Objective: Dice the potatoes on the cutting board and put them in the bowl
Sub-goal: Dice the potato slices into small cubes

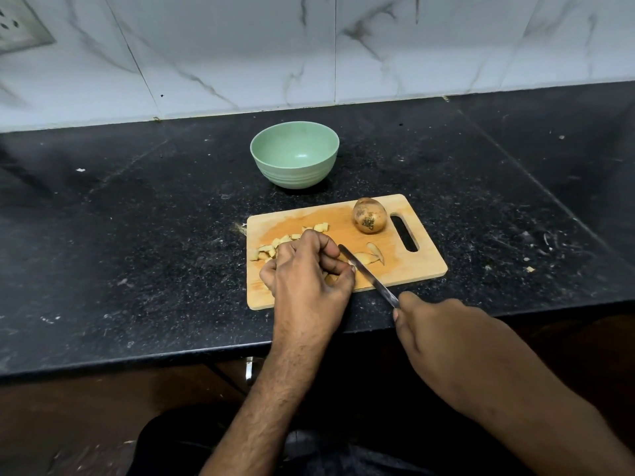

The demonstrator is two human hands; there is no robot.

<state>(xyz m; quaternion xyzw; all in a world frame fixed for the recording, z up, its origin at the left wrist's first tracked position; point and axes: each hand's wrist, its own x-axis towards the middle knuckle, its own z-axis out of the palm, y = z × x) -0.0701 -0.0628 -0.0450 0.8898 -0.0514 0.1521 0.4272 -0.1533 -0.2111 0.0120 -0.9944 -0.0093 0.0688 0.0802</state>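
- Your left hand (305,266) sits curled over a potato piece (330,278) at the near middle of the cutting board (417,266); the piece is mostly hidden.
- Knife (367,274) just right of those fingers, blade running near-right to far-left, tip toward the knuckles.
- Your right hand (443,334) grips the handle, off the board's near edge.
- Diced bits (275,242) lie left; whole potato (369,215) far right; bowl (294,173) beyond, empty.

A black speckled stone desk (137,235), dusty and flecked with pale crumbs, runs across the view with a seam slanting through its right part. Behind it rises a wall (240,56) of white tiles veined in grey, glossy with soft light, and a socket plate (20,25) sits at the upper left. Below the desk's front edge lies dark brown cabinet (86,413).
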